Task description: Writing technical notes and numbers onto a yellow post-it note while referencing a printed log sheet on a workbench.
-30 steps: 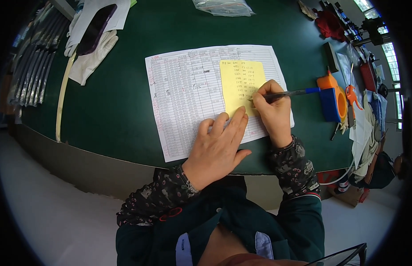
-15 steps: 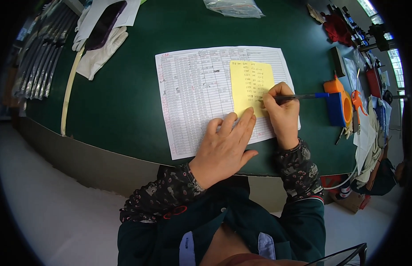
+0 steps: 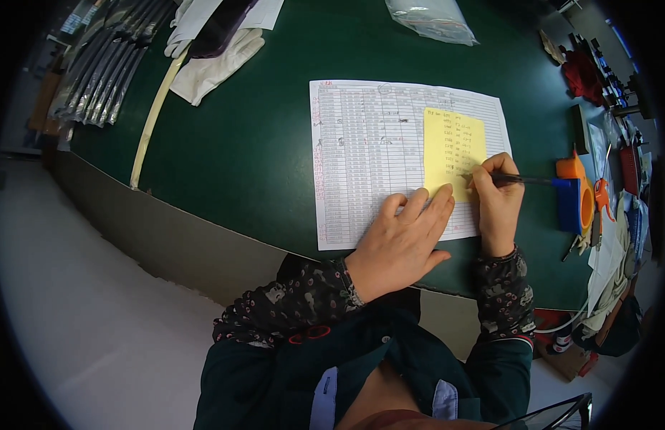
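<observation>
A yellow sticky note with handwritten rows lies on a printed table sheet on the green table. My left hand rests flat over both papers, its fingers out and its fingertips on the note's lower edge. In my right hand, thumb and fingers are closed around a dark pen with a blue cap on its back end. The pen's tip is at the lower right part of the note, mostly hidden by my fingers.
At the right stands a blue and orange tape dispenser, with orange-handled snips beyond it. A clear plastic bag lies at the far side. White gloves, a phone and dark packaged strips sit on the left.
The whole view has shifted and turned slightly, so the papers and hands appear farther right. My right hand still grips the pen at the note's lower rows; my left hand keeps its place.
</observation>
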A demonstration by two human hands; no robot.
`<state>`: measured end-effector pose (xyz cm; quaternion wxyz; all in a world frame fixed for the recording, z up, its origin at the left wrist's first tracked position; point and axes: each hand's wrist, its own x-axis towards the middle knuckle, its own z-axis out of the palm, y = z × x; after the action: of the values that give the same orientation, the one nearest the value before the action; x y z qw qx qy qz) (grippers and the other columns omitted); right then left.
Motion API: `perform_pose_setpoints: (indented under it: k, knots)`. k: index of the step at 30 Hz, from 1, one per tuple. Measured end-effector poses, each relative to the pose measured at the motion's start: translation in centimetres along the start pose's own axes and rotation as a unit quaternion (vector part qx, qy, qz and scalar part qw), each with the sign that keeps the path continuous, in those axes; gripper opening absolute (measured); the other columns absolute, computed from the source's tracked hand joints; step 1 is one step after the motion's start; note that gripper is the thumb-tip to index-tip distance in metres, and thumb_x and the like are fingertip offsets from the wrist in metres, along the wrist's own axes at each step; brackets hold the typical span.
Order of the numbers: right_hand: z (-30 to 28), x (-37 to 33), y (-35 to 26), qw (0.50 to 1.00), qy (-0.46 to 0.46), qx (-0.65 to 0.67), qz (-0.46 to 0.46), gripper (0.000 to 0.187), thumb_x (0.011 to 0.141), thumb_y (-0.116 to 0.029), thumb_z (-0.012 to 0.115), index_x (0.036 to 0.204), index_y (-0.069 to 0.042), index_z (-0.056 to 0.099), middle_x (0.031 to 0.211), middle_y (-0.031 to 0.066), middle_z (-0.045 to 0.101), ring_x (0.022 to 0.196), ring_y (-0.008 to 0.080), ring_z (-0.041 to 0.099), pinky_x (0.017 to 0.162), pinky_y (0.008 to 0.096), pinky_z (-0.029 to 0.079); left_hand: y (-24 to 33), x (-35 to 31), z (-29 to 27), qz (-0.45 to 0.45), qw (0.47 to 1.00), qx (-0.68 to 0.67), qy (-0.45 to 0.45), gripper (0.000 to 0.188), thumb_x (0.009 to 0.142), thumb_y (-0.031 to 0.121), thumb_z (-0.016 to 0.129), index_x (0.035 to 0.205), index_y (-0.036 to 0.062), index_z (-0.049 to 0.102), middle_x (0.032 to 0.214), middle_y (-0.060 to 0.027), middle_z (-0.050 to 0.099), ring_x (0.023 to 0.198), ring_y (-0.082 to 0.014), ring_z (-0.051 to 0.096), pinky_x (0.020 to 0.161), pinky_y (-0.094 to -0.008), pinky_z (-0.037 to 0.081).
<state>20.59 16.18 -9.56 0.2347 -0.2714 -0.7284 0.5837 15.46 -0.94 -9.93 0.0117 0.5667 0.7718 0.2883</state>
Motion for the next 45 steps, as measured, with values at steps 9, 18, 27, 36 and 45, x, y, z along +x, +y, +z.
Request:
perform_pose_setpoints:
  k: [9, 18, 27, 36, 45]
  knots:
    - [0.13, -0.11, -0.10, 1.000, 0.001, -0.015, -0.012, 0.012, 0.080, -0.003, 0.057, 0.073, -0.002, 0.048, 0.066, -0.0021, 0.048, 0.060, 0.0030, 0.044, 0.053, 0.0182, 0.036, 0.02, -0.08, -0.02, -0.002, 1.000, 0.001, -0.001, 0.065, 0.072, 0.039, 0.066, 0.122, 0.0001, 0.049, 0.130, -0.0086, 0.043, 0.103, -0.0220, 0.042, 0.084, -0.0337, 0.032]
    - [0.07, -0.15, -0.05, 1.000, -0.001, -0.009, -0.015, 0.011, 0.080, -0.003, 0.057, 0.074, -0.003, 0.048, 0.066, -0.0020, 0.049, 0.060, 0.0030, 0.045, 0.054, 0.0181, 0.036, 0.04, -0.05, -0.08, -0.001, 1.000, -0.002, -0.004, 0.065, 0.072, 0.039, 0.066, 0.122, 0.0004, 0.049, 0.130, -0.0085, 0.043, 0.103, -0.0219, 0.041, 0.085, -0.0338, 0.031]
    - [0.02, -0.08, 0.03, 1.000, -0.004, -0.010, -0.015, 0.011, 0.080, -0.003, 0.058, 0.074, -0.002, 0.049, 0.067, -0.0020, 0.049, 0.061, 0.0030, 0.045, 0.055, 0.0183, 0.036, 0.00, -0.03, -0.09, 0.001, 1.000, 0.002, -0.001, 0.065, 0.072, 0.038, 0.067, 0.122, 0.0006, 0.049, 0.130, -0.0083, 0.043, 0.102, -0.0217, 0.042, 0.084, -0.0337, 0.031]
    - [0.09, -0.12, -0.14, 1.000, -0.002, -0.001, -0.011, 0.011, 0.080, -0.003, 0.057, 0.074, -0.002, 0.048, 0.067, -0.0023, 0.049, 0.061, 0.0027, 0.043, 0.055, 0.0181, 0.036, 0.03, -0.01, -0.15, 0.003, 1.000, 0.007, 0.002, 0.065, 0.072, 0.039, 0.066, 0.122, 0.0004, 0.049, 0.130, -0.0085, 0.044, 0.102, -0.0218, 0.042, 0.084, -0.0336, 0.032]
    - [0.04, -0.16, -0.18, 1.000, -0.004, -0.001, -0.015, 0.011, 0.081, -0.003, 0.057, 0.074, -0.003, 0.048, 0.067, -0.0021, 0.049, 0.061, 0.0030, 0.043, 0.055, 0.0187, 0.036, 0.05, -0.08, -0.18, 0.006, 1.000, 0.013, 0.002, 0.065, 0.072, 0.039, 0.066, 0.122, 0.0001, 0.049, 0.129, -0.0090, 0.044, 0.102, -0.0220, 0.042, 0.084, -0.0332, 0.032]
